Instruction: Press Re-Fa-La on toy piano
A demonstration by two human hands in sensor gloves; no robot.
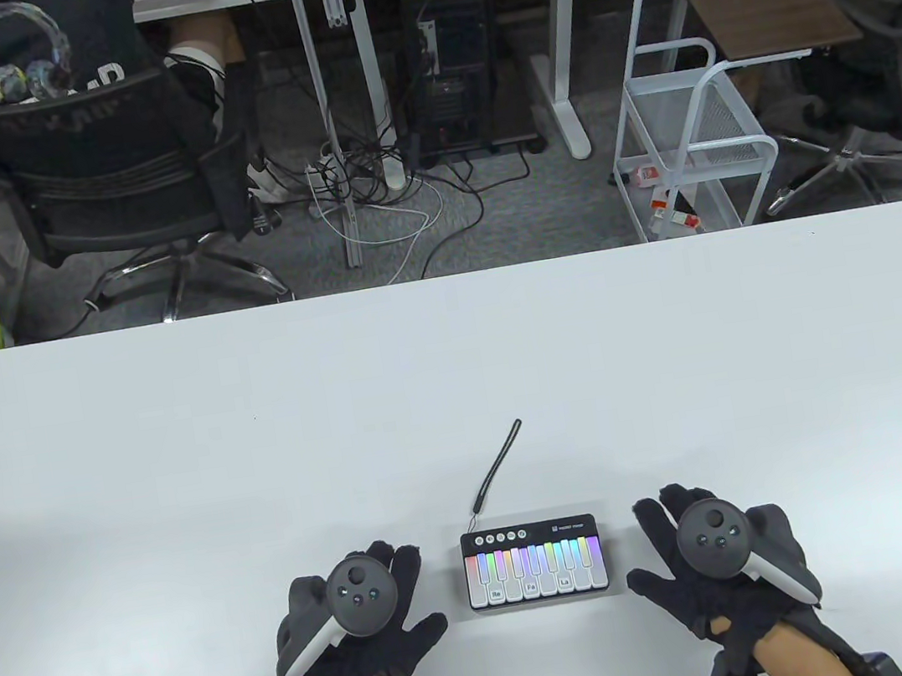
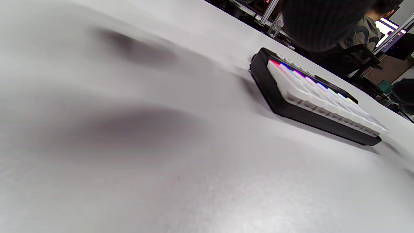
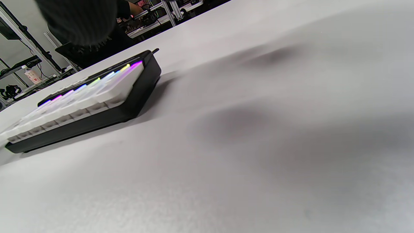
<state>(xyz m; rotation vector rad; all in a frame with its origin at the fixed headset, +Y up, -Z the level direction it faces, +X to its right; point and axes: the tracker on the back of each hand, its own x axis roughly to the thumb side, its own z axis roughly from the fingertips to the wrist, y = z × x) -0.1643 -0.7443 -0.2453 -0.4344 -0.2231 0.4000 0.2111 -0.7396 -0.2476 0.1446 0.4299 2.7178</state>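
A small black toy piano (image 1: 534,565) with white keys and rainbow lights lies near the table's front edge. Three keys carry labels Re (image 1: 495,594), Fa (image 1: 531,588) and La (image 1: 564,582). My left hand (image 1: 358,623) rests flat on the table just left of the piano, fingers spread, touching nothing else. My right hand (image 1: 717,561) rests flat just right of it, fingers spread. The piano shows in the left wrist view (image 2: 310,97) and in the right wrist view (image 3: 87,100). A dark fingertip (image 2: 318,22) hangs in at the top of the left wrist view.
A black wrist strap (image 1: 497,466) runs from the piano's back edge toward the far side. The white table (image 1: 456,371) spreads wide around it. Beyond the far edge are office chairs, desks, cables and a white cart (image 1: 693,141).
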